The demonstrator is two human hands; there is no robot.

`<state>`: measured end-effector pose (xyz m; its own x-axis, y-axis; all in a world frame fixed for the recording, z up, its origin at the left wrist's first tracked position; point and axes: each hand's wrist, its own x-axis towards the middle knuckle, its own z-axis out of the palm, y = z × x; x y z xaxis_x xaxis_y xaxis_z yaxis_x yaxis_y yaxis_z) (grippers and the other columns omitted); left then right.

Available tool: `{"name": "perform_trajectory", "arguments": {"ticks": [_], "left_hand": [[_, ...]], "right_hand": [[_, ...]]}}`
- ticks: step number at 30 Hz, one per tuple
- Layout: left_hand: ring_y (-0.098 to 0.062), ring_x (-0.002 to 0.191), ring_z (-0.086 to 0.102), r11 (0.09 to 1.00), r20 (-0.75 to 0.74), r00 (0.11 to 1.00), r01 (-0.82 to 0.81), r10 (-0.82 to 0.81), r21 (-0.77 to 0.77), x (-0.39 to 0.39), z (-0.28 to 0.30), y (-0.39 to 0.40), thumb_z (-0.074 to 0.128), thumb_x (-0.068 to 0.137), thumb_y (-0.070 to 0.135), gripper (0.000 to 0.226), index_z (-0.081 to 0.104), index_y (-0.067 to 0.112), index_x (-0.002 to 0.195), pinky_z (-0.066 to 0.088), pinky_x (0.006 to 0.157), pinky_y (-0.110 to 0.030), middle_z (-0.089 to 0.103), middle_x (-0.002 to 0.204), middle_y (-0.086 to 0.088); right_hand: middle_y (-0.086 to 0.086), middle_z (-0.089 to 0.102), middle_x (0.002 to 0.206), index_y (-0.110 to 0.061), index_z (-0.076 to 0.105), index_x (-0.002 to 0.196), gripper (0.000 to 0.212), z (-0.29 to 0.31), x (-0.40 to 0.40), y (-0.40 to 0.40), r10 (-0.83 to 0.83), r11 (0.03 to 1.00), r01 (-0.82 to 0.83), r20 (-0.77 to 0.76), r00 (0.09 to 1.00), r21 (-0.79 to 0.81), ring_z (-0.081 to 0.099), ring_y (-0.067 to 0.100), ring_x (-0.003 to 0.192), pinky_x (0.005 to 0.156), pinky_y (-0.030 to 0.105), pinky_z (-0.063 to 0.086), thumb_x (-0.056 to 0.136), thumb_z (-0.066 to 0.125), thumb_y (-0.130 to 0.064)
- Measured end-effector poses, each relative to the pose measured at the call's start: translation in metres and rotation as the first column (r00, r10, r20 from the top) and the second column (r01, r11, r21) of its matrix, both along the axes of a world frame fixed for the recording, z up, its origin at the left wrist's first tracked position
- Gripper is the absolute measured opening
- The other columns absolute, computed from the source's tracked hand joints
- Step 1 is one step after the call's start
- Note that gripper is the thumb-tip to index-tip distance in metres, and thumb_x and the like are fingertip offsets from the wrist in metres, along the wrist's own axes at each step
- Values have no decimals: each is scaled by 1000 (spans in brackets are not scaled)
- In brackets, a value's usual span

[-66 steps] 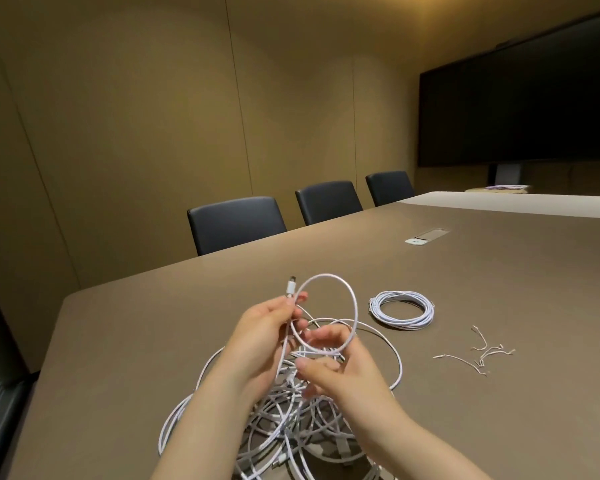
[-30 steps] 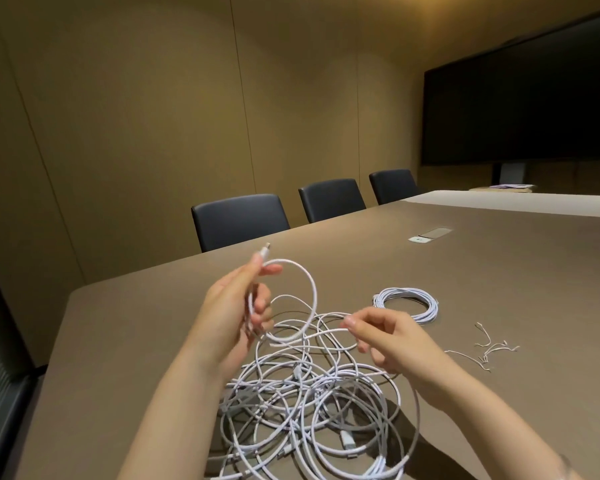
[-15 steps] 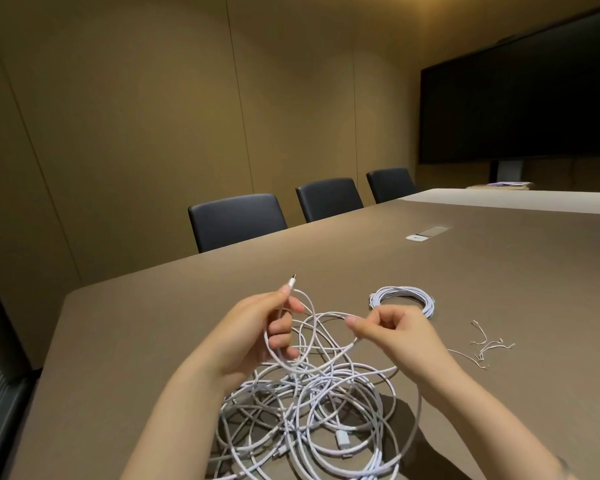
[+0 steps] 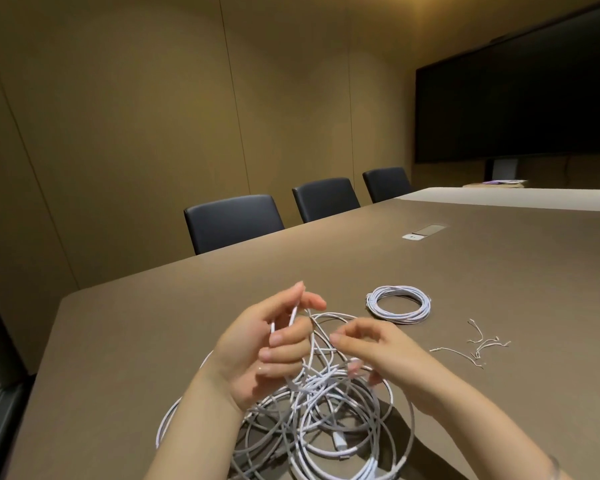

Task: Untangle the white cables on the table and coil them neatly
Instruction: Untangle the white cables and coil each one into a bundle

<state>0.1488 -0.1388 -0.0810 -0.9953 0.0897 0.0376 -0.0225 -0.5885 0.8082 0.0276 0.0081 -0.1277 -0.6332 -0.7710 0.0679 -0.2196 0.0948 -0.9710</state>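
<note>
A big messy pile of white cables [image 4: 312, 420] lay on the brown worktop [image 4: 125, 358], close to the person, with loops going over and under each other. Both hands were up above the pile. The left hand [image 4: 267, 348] had its fingers curled, and its grip was grasping one thin white cable end [image 4: 293, 315] between the thumb and the pointing finger, with the end standing almost straight up. More strands ran down from that hand into the pile. The right hand [image 4: 374, 351] was just beside the left one, with its fingers bent in among the raised strands. It looked like its grip was pinching a strand low down by the fingertips, but the picture was a bit blurry there, so I cannot tell for sure. A little farther back and to the right lay one neat coiled cable [image 4: 398, 304], round like a ring and flat on the worktop, apart from the pile. Near it, more to the right, was a small bunch of thin white ties [image 4: 478, 348], lying loose. Three dark chairs [image 4: 232, 221] stood along the far side of the worktop. A big black screen [image 4: 520, 102] hung on the wall at the right.
</note>
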Motion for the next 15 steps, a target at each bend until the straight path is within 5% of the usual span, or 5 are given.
{"name": "perform_trajectory", "arguments": {"ticks": [3, 6, 10, 13, 15], "left_hand": [[-4, 28, 29, 976, 36, 976, 214, -213, -31, -2, -2, 0, 62, 96, 27, 26, 66, 3, 88, 27, 26, -13, 40, 40, 3], [0, 26, 42, 936, 83, 935, 350, -346, -39, -6, -5, 2, 64, 94, 33, 31, 68, 6, 79, 31, 25, -12, 45, 38, 5], [0, 22, 38, 939, 153, 946, 309, -287, -151, -5, -5, 5, 75, 81, 47, 41, 64, 12, 64, 25, 22, -11, 41, 36, 7], [0, 24, 30, 939, 223, 975, 63, 14, -337, -4, 0, 16, 64, 79, 57, 50, 59, 12, 59, 19, 24, -12, 33, 39, 6], [-7, 34, 40, 884, 157, 973, -77, 167, -461, -5, -1, 21, 60, 84, 50, 43, 61, 10, 69, 35, 33, -14, 41, 49, 0]], "right_hand": [[-15, 62, 127, -39, 61, 121, 53, -3, 0, -2, 71, 975, -80, -53, 996, -205, 57, 5, 119, 98, 31, 50, 71, 77, -44], [-8, 62, 131, -32, 59, 130, 58, 5, 8, 4, 215, 880, -223, -67, 974, -420, 51, 8, 128, 102, 28, 46, 73, 71, -35], [11, 73, 101, -15, 67, 120, 39, 10, 13, 7, 305, 796, -301, -82, 949, -525, 66, 23, 100, 90, 31, 49, 82, 70, -25], [12, 70, 74, 0, 68, 99, 19, 12, 15, 5, 228, 817, -235, -79, 970, -527, 64, 16, 71, 71, 21, 48, 86, 69, -13], [7, 65, 64, 3, 67, 86, 7, 13, 13, 3, 108, 820, -110, -38, 993, -561, 57, 7, 57, 57, 14, 44, 83, 66, -3]]}}
